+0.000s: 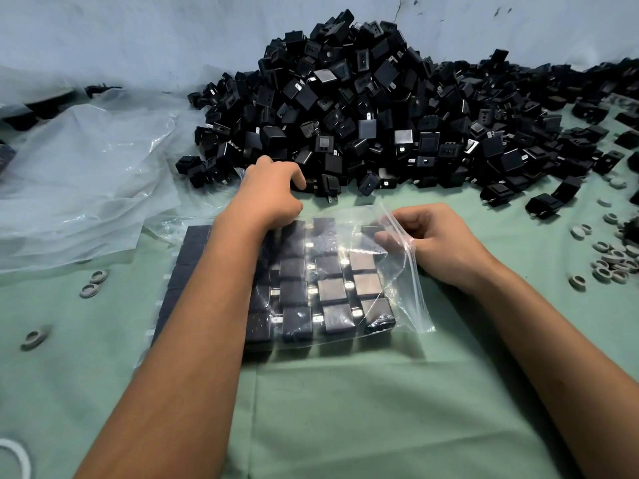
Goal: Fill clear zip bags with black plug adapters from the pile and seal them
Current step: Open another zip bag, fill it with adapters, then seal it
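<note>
A glossy clear zip bag [390, 271] lies flat on the matte green cloth [345, 409], packed with boxy black adapters [332, 290] set in neat rows, their metal prongs glinting. Its open zip edge is pinched by the right hand [432, 242], fingers curled round the film. The left hand [273, 191] reaches to the foot of the heaped pile [363, 108], fingers curled over a loose adapter [326, 186]; whether it is gripped cannot be told. Crinkled plastic sheeting [86, 174] lies left; small grey rings [612, 261] are scattered right.
</note>
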A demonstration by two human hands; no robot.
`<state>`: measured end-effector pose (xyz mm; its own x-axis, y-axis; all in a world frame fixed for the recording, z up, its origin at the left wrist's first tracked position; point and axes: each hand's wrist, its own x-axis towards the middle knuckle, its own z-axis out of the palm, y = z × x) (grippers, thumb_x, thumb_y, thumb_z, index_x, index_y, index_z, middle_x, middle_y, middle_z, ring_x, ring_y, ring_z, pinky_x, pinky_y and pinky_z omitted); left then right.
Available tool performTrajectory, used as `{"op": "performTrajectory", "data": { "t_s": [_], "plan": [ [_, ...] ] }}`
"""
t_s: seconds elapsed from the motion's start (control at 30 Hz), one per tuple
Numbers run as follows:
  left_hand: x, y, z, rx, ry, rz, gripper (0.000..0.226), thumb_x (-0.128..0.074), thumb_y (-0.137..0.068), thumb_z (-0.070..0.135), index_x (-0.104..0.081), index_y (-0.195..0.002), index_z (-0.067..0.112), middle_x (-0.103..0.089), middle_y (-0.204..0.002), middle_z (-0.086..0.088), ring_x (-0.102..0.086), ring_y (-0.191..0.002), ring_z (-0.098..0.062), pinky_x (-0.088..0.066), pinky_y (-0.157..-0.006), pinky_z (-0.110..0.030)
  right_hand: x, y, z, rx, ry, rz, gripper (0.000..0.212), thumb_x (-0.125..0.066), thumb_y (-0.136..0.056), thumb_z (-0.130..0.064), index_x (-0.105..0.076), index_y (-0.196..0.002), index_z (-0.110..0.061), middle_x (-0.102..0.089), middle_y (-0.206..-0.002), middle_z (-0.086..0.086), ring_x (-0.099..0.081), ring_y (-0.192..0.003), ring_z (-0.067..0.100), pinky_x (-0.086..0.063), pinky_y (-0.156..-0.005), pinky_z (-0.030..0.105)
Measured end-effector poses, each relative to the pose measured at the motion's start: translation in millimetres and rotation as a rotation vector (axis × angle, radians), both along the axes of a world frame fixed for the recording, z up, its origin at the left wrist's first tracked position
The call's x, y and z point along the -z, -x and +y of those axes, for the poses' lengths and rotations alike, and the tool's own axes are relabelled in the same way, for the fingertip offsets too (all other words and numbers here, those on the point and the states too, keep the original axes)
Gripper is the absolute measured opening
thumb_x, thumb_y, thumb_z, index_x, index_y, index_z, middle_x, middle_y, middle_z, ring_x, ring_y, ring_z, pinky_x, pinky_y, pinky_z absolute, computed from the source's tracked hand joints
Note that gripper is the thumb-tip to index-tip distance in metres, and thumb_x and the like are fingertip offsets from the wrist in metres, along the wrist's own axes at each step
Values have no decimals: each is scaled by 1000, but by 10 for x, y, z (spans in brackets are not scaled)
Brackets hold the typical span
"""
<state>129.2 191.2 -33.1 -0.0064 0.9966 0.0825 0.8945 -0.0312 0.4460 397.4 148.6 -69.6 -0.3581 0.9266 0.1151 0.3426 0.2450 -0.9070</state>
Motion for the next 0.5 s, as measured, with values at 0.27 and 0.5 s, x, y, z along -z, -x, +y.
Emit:
{"op": "performTrajectory", "data": {
  "t_s": [0.27, 0.5],
  "plan": [
    [4, 107, -18, -173, -4, -38, 37, -69, -86, -1, -68, -98, 34, -51, -88, 15, -58, -104, -20, -47, -80, -31, -33, 118, -47, 34, -67, -132, 25, -73, -94, -31, -78, -117, -24, -75, -113, -20, -73, -97, 2, -56, -85, 17],
    [-8, 115, -42, -176, -11, -156, 25, -84, -82, 13, -71, -98, 29, -68, -94, 6, -69, -90, -15, -58, -83, -34, -19, 127, -57, 96, -53, -123, 21, -73, -96, -30, -80, -114, -21, -76, -105, -17, -75, -86, 4, -55, -77, 13]
  ]
}}
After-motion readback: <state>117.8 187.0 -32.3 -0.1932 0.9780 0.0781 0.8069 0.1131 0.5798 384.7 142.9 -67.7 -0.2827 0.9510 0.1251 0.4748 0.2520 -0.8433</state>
